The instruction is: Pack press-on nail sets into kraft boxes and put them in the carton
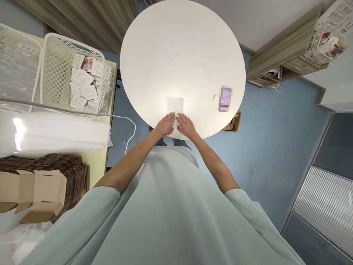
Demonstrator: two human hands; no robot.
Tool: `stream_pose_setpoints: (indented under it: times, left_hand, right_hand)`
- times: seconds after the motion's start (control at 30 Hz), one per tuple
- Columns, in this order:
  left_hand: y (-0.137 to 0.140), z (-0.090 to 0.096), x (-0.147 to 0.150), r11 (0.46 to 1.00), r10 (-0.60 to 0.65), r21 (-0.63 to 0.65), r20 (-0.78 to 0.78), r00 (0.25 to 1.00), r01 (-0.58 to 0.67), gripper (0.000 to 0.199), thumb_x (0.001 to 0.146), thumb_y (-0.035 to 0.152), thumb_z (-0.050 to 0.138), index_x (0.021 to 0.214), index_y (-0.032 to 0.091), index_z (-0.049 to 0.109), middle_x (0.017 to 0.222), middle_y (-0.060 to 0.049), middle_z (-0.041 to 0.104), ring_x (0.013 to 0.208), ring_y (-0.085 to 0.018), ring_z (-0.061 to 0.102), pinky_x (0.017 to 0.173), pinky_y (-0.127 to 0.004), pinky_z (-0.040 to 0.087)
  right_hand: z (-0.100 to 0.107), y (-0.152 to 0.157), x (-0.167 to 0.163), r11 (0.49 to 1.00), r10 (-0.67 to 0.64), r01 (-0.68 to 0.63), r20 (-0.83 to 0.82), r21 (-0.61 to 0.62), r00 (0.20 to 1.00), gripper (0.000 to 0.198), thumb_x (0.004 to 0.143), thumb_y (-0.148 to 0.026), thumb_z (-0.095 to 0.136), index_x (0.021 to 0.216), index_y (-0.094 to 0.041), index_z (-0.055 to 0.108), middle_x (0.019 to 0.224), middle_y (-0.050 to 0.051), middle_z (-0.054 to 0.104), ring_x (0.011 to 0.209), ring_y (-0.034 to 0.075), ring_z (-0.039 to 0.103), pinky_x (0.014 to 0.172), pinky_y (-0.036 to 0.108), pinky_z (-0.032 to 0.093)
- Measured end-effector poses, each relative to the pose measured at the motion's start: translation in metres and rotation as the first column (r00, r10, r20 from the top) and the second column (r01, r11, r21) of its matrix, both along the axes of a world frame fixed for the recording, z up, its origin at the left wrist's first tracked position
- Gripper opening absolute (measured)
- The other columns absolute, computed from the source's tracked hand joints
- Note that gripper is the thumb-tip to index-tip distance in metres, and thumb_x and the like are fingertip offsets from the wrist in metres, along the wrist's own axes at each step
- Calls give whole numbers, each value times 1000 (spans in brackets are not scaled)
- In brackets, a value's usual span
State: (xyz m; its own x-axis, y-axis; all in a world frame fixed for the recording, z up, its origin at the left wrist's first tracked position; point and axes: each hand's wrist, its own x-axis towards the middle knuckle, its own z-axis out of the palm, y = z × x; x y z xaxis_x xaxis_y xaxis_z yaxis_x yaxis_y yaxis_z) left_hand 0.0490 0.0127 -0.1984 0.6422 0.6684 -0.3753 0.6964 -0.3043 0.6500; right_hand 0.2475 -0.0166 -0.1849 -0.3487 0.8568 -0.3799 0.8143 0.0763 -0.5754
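Note:
A thin white sheet [175,104], square-cornered, lies on the round white table [176,40] close to its near edge. My left hand [166,124] is on the near left part of the sheet, its fingers bent over it and the thumb on the near side. Mirroring it, my right hand [186,126] is closed on the near right part. Only a narrow strip of the sheet shows between the two hands. Its near corners are hidden under the fingers.
A blurred pinkish packet [225,98] lies on the table's right. At left, a bench [96,162] bears a white basket [56,73] of printed cards, flattened cardboard boxes [41,187] and white sheeting [63,130]. A white cable [124,117] hangs there. Below the table's right edge stands a box [235,123].

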Motion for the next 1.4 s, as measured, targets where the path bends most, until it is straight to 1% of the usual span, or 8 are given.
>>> stream_pose_setpoints:
  times: [0.2, 0.43, 0.57, 0.7, 0.9, 1.0, 1.13, 1.4]
  left_hand:
    - [-32, 11, -11, 991, 86, -94, -57, 995, -91, 82, 93, 30, 62, 170, 14, 41, 179, -16, 37, 166, -32, 37, 135, -48, 33]
    - [-14, 22, -7, 944, 280, -158, -73, 957, -289, 62, 102, 47, 57, 157, 17, 60, 163, -15, 61, 149, -35, 58, 125, -48, 44]
    - [4, 25, -3, 878, 414, -202, -137, 900, -434, 51, 103, 52, 56, 138, 20, 73, 134, -14, 78, 125, -37, 70, 109, -46, 53]
    - [19, 19, 3, 772, 547, -199, -276, 791, -603, 35, 102, 51, 60, 101, 21, 77, 101, -14, 78, 102, -36, 72, 91, -43, 55]
    - [25, 8, 9, 665, 660, -185, -309, 685, -724, 24, 99, 39, 65, 81, 23, 64, 98, -12, 75, 98, -32, 70, 85, -40, 52]
    - [23, 8, 10, 639, 683, -189, -307, 663, -746, 24, 99, 40, 66, 82, 24, 63, 100, -11, 75, 101, -33, 70, 88, -42, 53]
    - [16, 10, 9, 618, 721, -165, -273, 637, -769, 17, 100, 40, 66, 95, 24, 64, 109, -11, 76, 109, -33, 70, 97, -43, 54]
    - [-7, 11, -2, 454, 847, -150, -233, 477, -878, 30, 101, 44, 68, 117, 22, 55, 124, -12, 70, 116, -29, 68, 104, -45, 53]
  right_hand:
    - [6, -26, 10, 995, -75, 67, -130, -69, 989, 54, 95, -22, 71, 148, -21, 65, 170, 11, 52, 164, 27, 43, 134, 48, 42]
    - [15, 10, 23, 948, -241, 185, -205, -258, 949, 40, 94, -35, 79, 133, -26, 76, 149, 7, 72, 135, 26, 69, 120, 44, 54]
    - [13, 27, 27, 921, -328, 252, -239, -297, 914, 32, 100, -41, 73, 127, -23, 77, 131, 7, 78, 119, 22, 73, 108, 36, 57]
    - [3, 35, 18, 904, -393, 354, -141, -240, 908, 24, 104, -39, 68, 115, -21, 78, 118, 7, 77, 106, 22, 73, 99, 34, 58]
    - [-1, 42, 0, 857, -463, 475, 107, -200, 880, 40, 106, -40, 66, 140, -18, 66, 125, 11, 72, 115, 26, 70, 102, 40, 59]
    - [3, 47, -4, 930, -348, 360, 136, -76, 927, 54, 107, -34, 63, 158, -21, 53, 151, 16, 61, 140, 29, 59, 112, 44, 56]
    - [7, 59, -8, 1000, 9, -11, 88, 23, 996, 50, 111, -18, 47, 160, -26, 54, 171, 10, 46, 163, 26, 35, 128, 46, 41]
    - [15, 65, -18, 987, 160, -149, 215, -65, 964, 42, 110, -19, 51, 150, -15, 64, 144, 19, 64, 130, 32, 60, 114, 47, 51]
